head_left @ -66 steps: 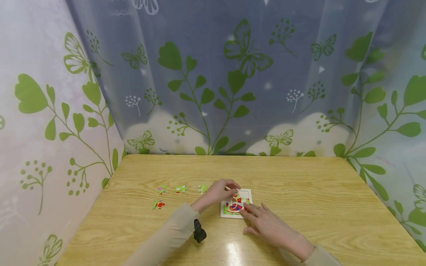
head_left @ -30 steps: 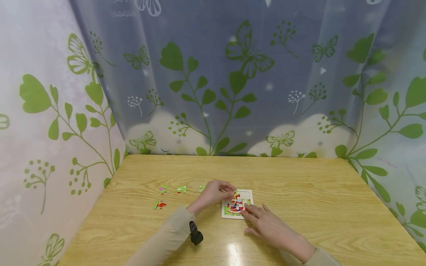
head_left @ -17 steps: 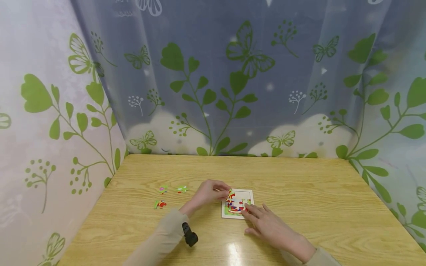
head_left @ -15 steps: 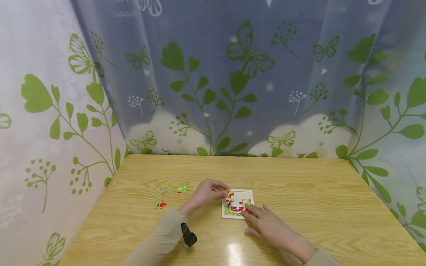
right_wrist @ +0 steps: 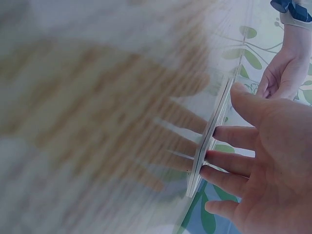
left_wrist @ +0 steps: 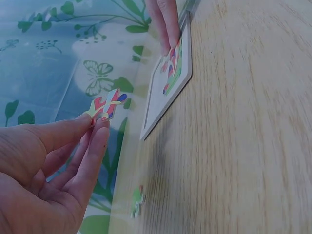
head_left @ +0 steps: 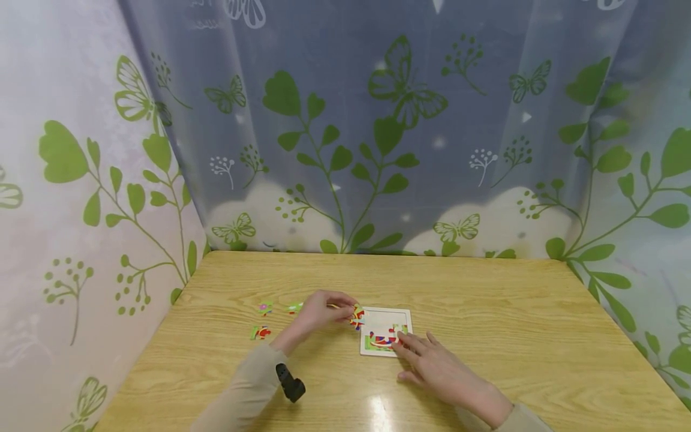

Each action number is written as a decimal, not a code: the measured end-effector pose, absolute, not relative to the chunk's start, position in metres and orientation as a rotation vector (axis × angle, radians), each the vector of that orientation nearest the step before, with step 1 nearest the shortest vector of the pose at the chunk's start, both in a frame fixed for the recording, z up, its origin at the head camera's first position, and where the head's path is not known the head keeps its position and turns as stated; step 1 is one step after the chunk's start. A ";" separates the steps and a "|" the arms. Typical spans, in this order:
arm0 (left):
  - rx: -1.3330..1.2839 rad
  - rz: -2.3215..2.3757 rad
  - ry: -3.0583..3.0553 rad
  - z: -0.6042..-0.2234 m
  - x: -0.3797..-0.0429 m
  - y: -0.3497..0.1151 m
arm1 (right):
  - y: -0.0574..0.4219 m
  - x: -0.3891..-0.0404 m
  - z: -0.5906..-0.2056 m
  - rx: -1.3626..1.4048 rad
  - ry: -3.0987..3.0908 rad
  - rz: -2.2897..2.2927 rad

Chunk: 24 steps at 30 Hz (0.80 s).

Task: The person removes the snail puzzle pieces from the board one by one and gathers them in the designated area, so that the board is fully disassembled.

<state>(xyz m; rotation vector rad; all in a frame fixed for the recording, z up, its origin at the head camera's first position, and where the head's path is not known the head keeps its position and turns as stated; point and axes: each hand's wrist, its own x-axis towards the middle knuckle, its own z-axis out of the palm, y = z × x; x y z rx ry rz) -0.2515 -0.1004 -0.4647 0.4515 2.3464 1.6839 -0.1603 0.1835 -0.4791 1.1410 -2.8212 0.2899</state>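
The left hand (head_left: 317, 312) pinches one puzzle piece (head_left: 357, 317) beside one tray (head_left: 384, 320); the right hand (head_left: 439, 369), fingers extended, touches that tray; three loose pieces (head_left: 261, 332) (counting from the head view) lie leftward

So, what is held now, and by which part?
The left hand pinches a puzzle piece by its left edge in the head view; the right hand touches the tray.

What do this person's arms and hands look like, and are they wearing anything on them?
Both hands, left and right, are bare: no gloves or rings show. Plain beige long sleeves, left and right, cover the forearms. A chunky black strap-like device sits by the left cuff; I see no markings or cables.
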 end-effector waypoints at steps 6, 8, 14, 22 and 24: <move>0.423 1.689 2.366 -0.464 -0.251 -0.118 | 0.183 -0.160 -0.480 1.140 -2.827 0.273; 0.422 1.689 2.377 -0.464 -0.251 -0.124 | 0.183 -0.160 -0.480 1.140 -2.832 0.264; 0.406 1.739 2.344 -0.463 -0.249 -0.142 | 0.184 -0.160 -0.481 1.134 -2.840 0.268; 0.350 1.784 2.339 -0.460 -0.247 -0.165 | 0.184 -0.160 -0.480 1.138 -2.829 0.278; 0.334 1.769 2.360 -0.461 -0.245 -0.171 | 0.184 -0.160 -0.480 1.140 -2.824 0.278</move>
